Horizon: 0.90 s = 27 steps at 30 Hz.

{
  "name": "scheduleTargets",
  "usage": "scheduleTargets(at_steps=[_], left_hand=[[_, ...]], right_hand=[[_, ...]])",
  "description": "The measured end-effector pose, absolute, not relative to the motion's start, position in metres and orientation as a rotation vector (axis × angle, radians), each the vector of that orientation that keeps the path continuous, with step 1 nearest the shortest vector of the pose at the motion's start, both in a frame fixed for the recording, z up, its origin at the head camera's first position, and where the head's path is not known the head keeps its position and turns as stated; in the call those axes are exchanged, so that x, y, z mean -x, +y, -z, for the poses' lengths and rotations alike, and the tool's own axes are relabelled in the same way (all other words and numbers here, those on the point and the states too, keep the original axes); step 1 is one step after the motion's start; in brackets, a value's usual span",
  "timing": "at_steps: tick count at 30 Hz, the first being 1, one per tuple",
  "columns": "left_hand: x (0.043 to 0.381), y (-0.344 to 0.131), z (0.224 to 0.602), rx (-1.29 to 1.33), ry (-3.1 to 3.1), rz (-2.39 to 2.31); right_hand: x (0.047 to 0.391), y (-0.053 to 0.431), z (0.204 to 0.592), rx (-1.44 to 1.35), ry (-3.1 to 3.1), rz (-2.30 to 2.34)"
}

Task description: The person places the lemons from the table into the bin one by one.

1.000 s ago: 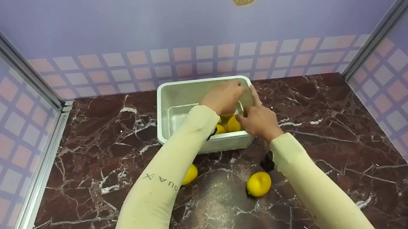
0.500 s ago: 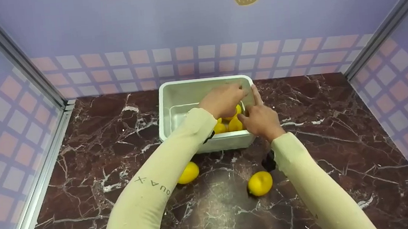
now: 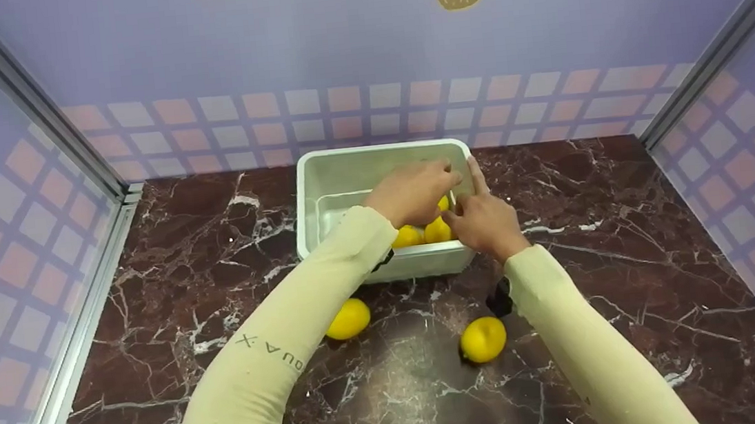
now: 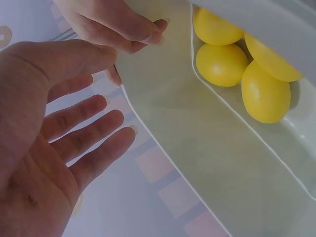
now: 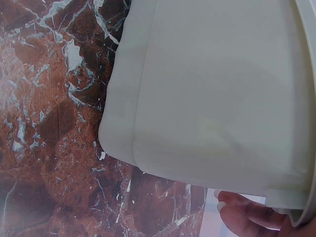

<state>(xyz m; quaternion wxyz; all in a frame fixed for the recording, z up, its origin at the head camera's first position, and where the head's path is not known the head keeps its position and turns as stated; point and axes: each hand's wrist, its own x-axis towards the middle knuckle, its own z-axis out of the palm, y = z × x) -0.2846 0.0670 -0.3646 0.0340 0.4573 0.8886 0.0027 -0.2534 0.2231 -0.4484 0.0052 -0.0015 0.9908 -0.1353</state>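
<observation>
A pale rectangular plastic bin (image 3: pixel 417 262) stands on the table, with several yellow lemons (image 4: pixel 266 91) grouped at one end inside. My left hand (image 3: pixel 413 191) is over the bin's right half, holding nothing; its fingers (image 4: pixel 101 150) are spread loosely in the left wrist view. My right hand (image 3: pixel 487 224) grips the bin's right rim, thumb on the inner side and fingers outside, partly seen under the rim in the right wrist view. Two more lemons lie on the table: one lemon (image 3: pixel 348 319) beside my left sleeve, another lemon (image 3: pixel 483 339) near my right forearm.
The table (image 3: pixel 632 270) has a dark red marbled top with white veins. A purple back wall (image 3: pixel 361 40) with a checked band rises close behind the bin. Side panels with metal posts (image 3: pixel 78 158) enclose the table left and right.
My left hand has drawn slightly back toward me and left over the bin, uncovering more of the lemons inside. The right hand keeps its grip on the rim. The head view has shifted slightly.
</observation>
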Motion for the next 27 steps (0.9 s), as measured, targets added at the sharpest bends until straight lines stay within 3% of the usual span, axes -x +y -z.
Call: scheduleTargets(at_steps=[27], left_hand=[[0.267,0.048,0.363,-1.462,2.743,-0.102]], right_hand=[[0.256,0.223,0.449,-0.007,3.094,0.419]])
